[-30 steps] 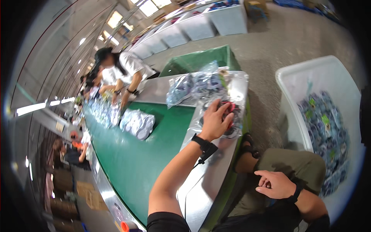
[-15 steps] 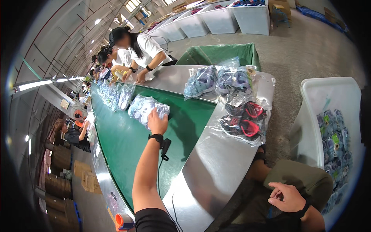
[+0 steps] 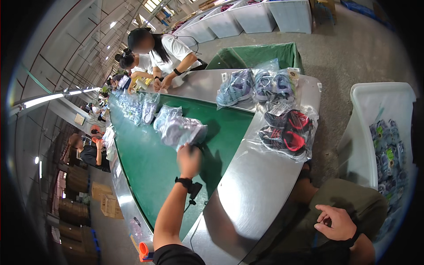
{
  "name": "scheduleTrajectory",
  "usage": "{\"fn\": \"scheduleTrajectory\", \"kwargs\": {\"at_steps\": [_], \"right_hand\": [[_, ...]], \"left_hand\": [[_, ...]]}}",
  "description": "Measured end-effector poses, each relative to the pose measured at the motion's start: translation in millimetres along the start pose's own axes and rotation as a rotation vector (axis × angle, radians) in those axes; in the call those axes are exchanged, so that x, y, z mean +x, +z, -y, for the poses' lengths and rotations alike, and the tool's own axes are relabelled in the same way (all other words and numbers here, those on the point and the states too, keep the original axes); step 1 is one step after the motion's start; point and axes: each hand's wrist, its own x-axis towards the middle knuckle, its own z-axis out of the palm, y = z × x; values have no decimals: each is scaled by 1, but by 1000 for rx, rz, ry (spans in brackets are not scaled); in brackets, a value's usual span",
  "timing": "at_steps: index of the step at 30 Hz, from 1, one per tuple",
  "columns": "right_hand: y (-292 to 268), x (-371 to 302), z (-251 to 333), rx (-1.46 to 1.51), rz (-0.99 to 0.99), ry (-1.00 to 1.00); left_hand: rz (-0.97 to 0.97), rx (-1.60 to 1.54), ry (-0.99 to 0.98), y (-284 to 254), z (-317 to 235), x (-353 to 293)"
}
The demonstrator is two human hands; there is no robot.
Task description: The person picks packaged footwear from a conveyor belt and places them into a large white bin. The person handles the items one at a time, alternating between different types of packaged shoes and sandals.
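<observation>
The right hand (image 3: 336, 222) is resting on the person's thigh, fingers loosely spread, gripping nothing. Farther out, the left hand (image 3: 189, 160) is closing around the near edge of a clear shoe bag (image 3: 181, 129) over the green belt (image 3: 145, 163), with open belt lying alongside.

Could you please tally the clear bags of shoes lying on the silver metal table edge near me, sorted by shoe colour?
Black and red shoes bag: 1
Blue and purple shoes bags: 2
Total: 3 bags on the metal table. The left hand lifts a further bag over the green belt, not counted.
</observation>
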Motion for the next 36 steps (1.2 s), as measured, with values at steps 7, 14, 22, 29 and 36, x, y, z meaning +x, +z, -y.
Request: {"fn": "scheduleTrajectory", "kwargs": {"at_steps": [7,14,22,29,36], "right_hand": [[0,-5,3,12,2,-82],[-3,-11,3,32,-26,-91],[-3,-13,2,42,-38,-100],[-3,-13,6,3,-55,-116],[-3,-13,-12,43,-32,-170]], "left_hand": [[-92,-1660,-1003,-28,-5,-59],[-109,-1605,-1169,-26,13,-50],[81,-1439,-880,16,68,-16],[77,-1743,-904,-37,-15,-52],[508,-1465,-667,-106,-141,-140]]}}
